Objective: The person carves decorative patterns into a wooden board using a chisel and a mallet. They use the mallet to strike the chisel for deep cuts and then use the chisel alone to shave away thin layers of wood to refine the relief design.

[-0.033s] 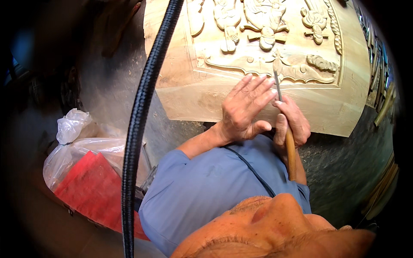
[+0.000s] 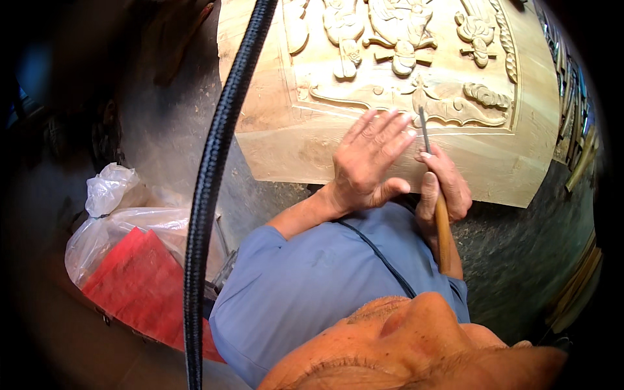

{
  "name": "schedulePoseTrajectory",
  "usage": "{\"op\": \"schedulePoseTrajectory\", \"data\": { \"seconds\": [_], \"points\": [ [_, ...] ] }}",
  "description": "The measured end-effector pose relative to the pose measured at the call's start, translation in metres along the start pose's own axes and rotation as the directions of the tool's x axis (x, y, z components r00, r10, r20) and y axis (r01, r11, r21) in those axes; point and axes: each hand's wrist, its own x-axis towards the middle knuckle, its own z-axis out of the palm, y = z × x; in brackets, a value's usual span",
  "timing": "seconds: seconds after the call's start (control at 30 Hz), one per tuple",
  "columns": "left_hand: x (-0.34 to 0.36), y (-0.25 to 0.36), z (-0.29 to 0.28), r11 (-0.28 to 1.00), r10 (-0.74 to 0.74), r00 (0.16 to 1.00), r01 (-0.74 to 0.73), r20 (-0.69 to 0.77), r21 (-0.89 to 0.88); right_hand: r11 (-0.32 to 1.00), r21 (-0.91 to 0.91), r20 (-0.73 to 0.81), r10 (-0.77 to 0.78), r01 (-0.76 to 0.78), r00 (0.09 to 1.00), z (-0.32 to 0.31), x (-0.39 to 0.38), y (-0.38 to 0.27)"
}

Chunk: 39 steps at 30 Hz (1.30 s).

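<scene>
A pale wooden panel [image 2: 292, 153] carved in relief lies in front of me, with figures, a scrolled border strip and a rope-like edge. My right hand [image 2: 448, 185] is closed round a wood-carving chisel [image 2: 442, 224], which has a long brown wooden handle and a thin dark metal blade. The blade points away from me, its end over the carved strip near the panel's close edge. Whether the tip touches the wood I cannot tell. Just left of the blade, my left hand [image 2: 372, 162] is open, fingers stretched out over the panel's near margin, holding nothing.
Many carving tools [image 2: 575, 123] lie in a row along the panel's right side. A tied clear plastic bag [image 2: 117, 195] and a red sheet-like item [image 2: 140, 273] are at the left. A thick black braided cable [image 2: 211, 175] crosses the view. Wooden strips [image 2: 575, 279] lie at the lower right.
The chisel has drawn back slightly toward me, its tip shifting a little right. My right hand has moved slightly right with it. My left hand has shifted a touch left, still open.
</scene>
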Motion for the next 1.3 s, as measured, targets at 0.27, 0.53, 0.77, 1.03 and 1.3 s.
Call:
{"op": "schedulePoseTrajectory", "data": {
  "seconds": [0.27, 0.53, 0.77, 1.03, 1.3],
  "points": [
    [0.010, -0.008, -0.008, 0.993, 0.096, 0.992, -0.089, 0.087, -0.077, 0.992, 0.042, -0.063, 0.118, -0.116, 0.991, -0.008, -0.003, 0.003],
    [-0.002, 0.006, 0.012, 0.993, -0.047, 0.995, 0.037, -0.089, -0.115, 0.997, 0.024, 0.020, 0.070, -0.070, 0.997, 0.001, -0.001, 0.005],
    [-0.004, 0.003, 0.014, 0.997, -0.045, 0.993, 0.038, -0.111, -0.065, 0.996, 0.080, 0.121, 0.033, -0.043, 0.992, 0.001, 0.013, 0.006],
    [-0.006, -0.002, 0.014, 0.983, -0.073, 0.990, 0.051, -0.121, -0.177, 1.000, -0.001, 0.138, 0.030, -0.030, 0.990, 0.006, 0.006, -0.002],
    [-0.009, -0.005, 0.014, 0.976, -0.094, 0.987, 0.066, -0.130, -0.206, 0.999, -0.048, 0.140, 0.012, -0.006, 0.990, 0.013, 0.008, -0.005]
  ]
}}
